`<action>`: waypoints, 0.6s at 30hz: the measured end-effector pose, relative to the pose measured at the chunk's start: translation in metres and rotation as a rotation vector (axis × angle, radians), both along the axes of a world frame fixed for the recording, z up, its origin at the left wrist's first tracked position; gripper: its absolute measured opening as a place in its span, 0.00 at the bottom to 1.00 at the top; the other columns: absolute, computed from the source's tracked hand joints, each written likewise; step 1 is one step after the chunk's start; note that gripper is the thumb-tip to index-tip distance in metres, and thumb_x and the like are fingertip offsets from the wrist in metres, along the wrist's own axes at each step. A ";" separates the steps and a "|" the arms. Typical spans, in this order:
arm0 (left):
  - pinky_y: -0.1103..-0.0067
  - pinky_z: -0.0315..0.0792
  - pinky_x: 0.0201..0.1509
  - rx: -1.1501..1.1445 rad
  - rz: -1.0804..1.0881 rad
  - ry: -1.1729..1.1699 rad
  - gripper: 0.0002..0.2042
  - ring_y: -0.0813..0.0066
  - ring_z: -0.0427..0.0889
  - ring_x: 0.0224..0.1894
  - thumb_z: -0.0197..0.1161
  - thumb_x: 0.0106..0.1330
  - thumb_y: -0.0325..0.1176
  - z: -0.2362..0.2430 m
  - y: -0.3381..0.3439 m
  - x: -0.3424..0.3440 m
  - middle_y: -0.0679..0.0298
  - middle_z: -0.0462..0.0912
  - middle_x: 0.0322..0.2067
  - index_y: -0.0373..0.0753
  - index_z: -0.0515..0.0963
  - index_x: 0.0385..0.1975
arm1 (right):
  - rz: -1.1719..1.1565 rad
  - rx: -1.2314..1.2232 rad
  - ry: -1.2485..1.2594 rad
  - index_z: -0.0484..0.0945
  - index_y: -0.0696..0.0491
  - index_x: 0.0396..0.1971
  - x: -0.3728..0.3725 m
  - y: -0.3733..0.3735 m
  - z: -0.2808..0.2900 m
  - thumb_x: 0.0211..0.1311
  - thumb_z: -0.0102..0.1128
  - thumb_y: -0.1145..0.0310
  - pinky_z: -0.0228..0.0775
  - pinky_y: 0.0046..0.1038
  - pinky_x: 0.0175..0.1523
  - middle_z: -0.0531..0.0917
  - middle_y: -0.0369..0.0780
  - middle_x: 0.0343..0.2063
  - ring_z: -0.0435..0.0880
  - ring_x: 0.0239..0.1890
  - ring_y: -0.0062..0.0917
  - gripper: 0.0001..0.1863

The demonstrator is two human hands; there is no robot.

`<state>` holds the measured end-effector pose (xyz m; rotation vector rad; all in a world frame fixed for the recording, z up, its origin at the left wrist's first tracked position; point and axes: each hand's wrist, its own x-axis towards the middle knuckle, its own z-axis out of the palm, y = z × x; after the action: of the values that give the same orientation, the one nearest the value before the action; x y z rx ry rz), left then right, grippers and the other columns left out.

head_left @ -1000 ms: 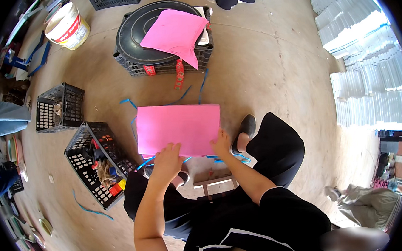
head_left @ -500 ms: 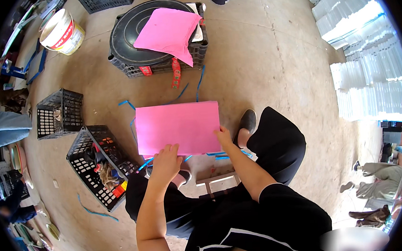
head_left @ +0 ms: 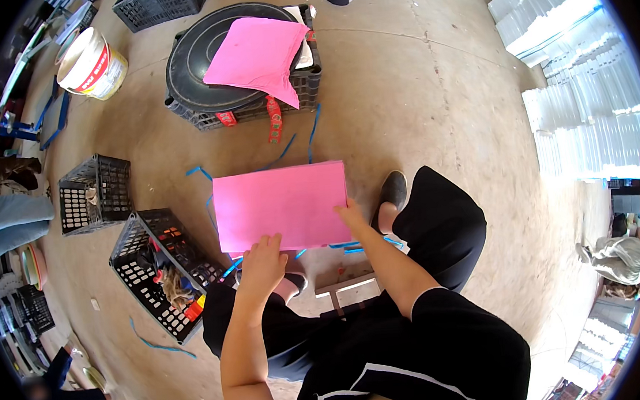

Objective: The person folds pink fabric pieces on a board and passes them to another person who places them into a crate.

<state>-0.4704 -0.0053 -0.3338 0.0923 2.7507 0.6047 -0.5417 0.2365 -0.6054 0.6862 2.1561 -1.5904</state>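
Note:
A rectangular stack of pink sheets (head_left: 280, 206) lies low in front of me, between my feet. My left hand (head_left: 265, 262) is closed at its near edge, fingertips on top and thumb by the front side. At the right edge, my right hand (head_left: 352, 216) grips the stack near the lower right corner, with some fingers hidden beneath or behind it. Blue strapping strips (head_left: 349, 249) show under and beside the stack.
Beyond stands a black crate (head_left: 306, 91) with a round black lid (head_left: 188, 76) and a pink packet (head_left: 256, 57) on top. Left are a crate of tools (head_left: 145, 280), another black crate (head_left: 107, 191) and a white bucket (head_left: 92, 67). White stacks (head_left: 578, 111) line the right.
The pink stack has turned slightly, its right side moving away from me, with both hands still on it. The view has shifted a little. People at the left and right edges appear in different positions.

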 end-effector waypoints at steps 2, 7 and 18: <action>0.61 0.68 0.40 0.004 0.002 0.000 0.18 0.56 0.75 0.39 0.59 0.53 0.33 -0.004 0.001 0.001 0.56 0.73 0.35 0.38 0.68 0.44 | 0.067 0.061 0.118 0.73 0.58 0.44 0.004 -0.008 -0.004 0.42 0.63 0.68 0.71 0.36 0.40 0.80 0.45 0.33 0.80 0.34 0.37 0.24; 0.60 0.68 0.42 -0.006 0.040 -0.037 0.18 0.55 0.75 0.41 0.58 0.53 0.33 0.000 -0.009 0.006 0.55 0.73 0.38 0.39 0.68 0.44 | -0.071 0.022 0.079 0.70 0.59 0.45 0.009 -0.031 0.030 0.46 0.62 0.71 0.72 0.28 0.40 0.79 0.43 0.35 0.79 0.35 0.29 0.24; 0.60 0.67 0.45 -0.006 0.048 -0.087 0.19 0.54 0.75 0.43 0.57 0.54 0.33 0.010 -0.015 0.009 0.54 0.74 0.41 0.40 0.69 0.48 | 0.319 0.337 0.238 0.71 0.58 0.33 0.007 -0.031 0.099 0.46 0.57 0.72 0.67 0.35 0.33 0.77 0.49 0.23 0.77 0.26 0.40 0.12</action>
<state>-0.4614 -0.0204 -0.3242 -0.0019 2.6768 0.5982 -0.5349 0.2058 -0.5061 0.2295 2.5856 -1.2064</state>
